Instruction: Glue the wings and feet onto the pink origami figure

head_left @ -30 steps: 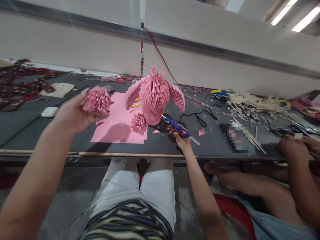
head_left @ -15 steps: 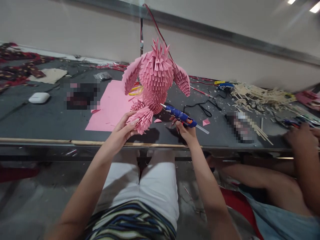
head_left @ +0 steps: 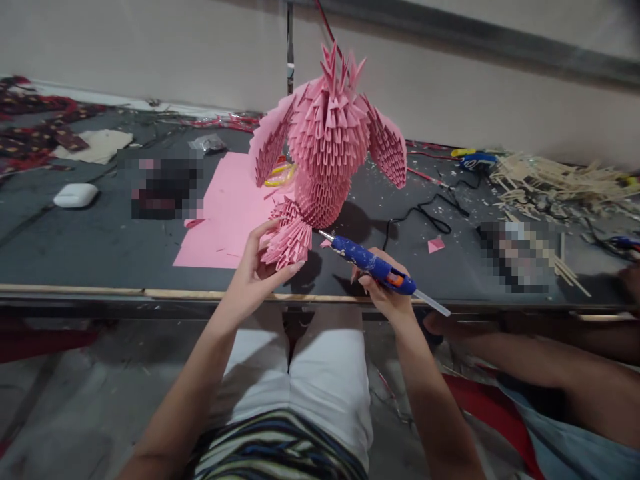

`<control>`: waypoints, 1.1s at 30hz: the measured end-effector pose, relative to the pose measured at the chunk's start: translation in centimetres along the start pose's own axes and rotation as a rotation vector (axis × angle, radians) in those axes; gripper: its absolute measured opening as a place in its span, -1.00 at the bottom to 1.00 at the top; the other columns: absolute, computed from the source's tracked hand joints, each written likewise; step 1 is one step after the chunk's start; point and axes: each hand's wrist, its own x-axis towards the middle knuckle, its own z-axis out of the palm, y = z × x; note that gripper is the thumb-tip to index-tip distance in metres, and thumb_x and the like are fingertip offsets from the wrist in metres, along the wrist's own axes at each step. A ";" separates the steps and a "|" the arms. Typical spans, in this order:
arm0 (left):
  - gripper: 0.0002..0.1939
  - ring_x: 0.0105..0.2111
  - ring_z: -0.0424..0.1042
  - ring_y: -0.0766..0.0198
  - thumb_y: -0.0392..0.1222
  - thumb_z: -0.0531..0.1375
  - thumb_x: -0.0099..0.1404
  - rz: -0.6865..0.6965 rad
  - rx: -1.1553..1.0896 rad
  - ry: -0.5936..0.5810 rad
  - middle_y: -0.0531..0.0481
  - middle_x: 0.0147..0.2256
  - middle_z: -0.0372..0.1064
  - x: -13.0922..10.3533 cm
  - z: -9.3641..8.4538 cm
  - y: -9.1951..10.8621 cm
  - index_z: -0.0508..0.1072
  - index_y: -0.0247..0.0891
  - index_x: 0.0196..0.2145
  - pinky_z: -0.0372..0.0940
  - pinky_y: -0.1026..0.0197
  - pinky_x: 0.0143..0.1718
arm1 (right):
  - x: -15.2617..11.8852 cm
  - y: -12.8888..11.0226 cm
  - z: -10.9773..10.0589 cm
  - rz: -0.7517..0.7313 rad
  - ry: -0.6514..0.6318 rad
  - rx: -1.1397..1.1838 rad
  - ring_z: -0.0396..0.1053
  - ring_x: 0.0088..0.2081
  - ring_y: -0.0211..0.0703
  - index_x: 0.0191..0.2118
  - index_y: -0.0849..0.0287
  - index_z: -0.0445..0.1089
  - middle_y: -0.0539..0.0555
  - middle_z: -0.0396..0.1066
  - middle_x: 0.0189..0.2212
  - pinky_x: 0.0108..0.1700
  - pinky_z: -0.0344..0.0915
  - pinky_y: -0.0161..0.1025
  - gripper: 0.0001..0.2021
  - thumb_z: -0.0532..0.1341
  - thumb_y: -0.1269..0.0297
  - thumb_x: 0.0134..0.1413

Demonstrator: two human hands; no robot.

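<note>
A pink folded-paper figure [head_left: 327,147] with two side wings and a spiky top stands on the dark table. My left hand [head_left: 257,270] grips the fan-shaped pink tail piece [head_left: 291,243] at the figure's lower left, thumb in front and fingers behind. In my right hand [head_left: 387,290] is a blue glue gun [head_left: 370,263], its metal tip pointing left, just beside the tail piece and under the body. A clear glue stick [head_left: 434,304] sticks out of its rear end.
Pink sheets [head_left: 225,200] lie under the figure's left side. A white case [head_left: 75,195] is at the left. Thin sticks [head_left: 560,177] pile up at the right, near a black cord [head_left: 425,213]. Another person's leg [head_left: 530,360] shows at the right.
The view has come closer and shifted left. The left thumb has moved lower on the tail piece. The glue gun's tip now sits lower, nearer the tail piece.
</note>
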 end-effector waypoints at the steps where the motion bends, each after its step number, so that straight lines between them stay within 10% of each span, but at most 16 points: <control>1: -0.24 0.14 0.45 0.07 -0.09 0.36 0.27 0.016 0.019 0.007 -0.10 0.22 0.30 -0.1 0.0 -0.2 0.14 0.08 0.33 0.42 0.00 0.16 | -0.1 -0.3 0.0 -0.006 0.005 -0.016 0.33 -0.46 -0.22 -0.49 0.12 0.42 0.01 0.39 -0.48 -0.35 0.32 -0.26 -0.47 0.30 -0.32 0.00; 33: -0.29 0.28 0.27 0.01 -0.17 0.38 0.25 0.294 0.300 -0.007 -0.04 0.25 0.30 -0.9 0.0 -0.9 0.26 0.07 0.30 0.14 -0.16 0.36 | -0.1 2.6 0.2 0.069 -0.068 0.209 0.37 -0.41 -0.16 -0.39 0.09 0.45 0.08 0.44 -0.42 -0.38 0.38 -0.21 -0.49 0.31 -0.32 -0.01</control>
